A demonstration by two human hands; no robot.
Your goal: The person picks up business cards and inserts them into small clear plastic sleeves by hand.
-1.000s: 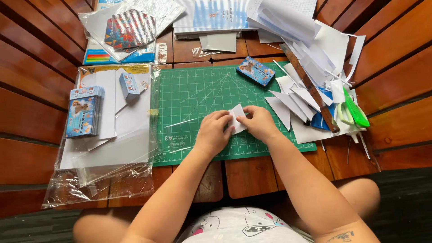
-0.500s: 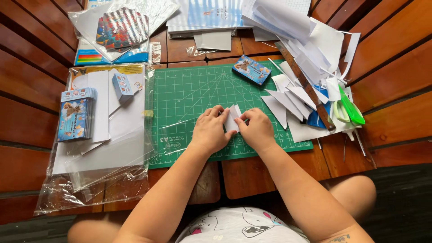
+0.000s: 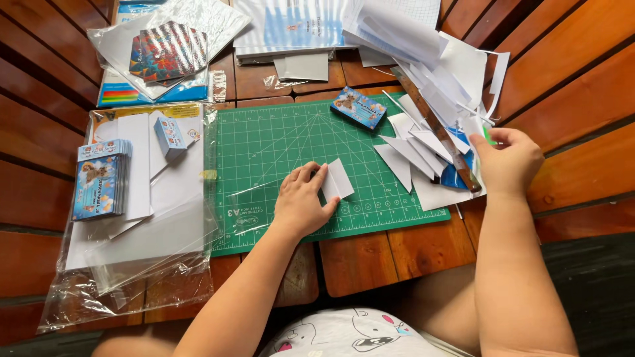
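A green cutting mat lies on the wooden slatted table. My left hand rests on the mat and holds a small folded white paper flat under its fingers. My right hand has reached to the right edge of the mat, over a pile of white paper scraps. Its fingers close on a green object, mostly hidden by the hand. A wooden ruler lies slanted across the scraps just left of that hand.
A small blue box sits at the mat's top edge. Left of the mat a clear plastic sleeve holds white sheets, a stack of blue cards and another small box. Colourful patterned paper and booklets lie at the back.
Both hands were folding the white paper together. Now my right hand has let go and moved right to the scrap pile, while my left hand keeps the paper on the mat.
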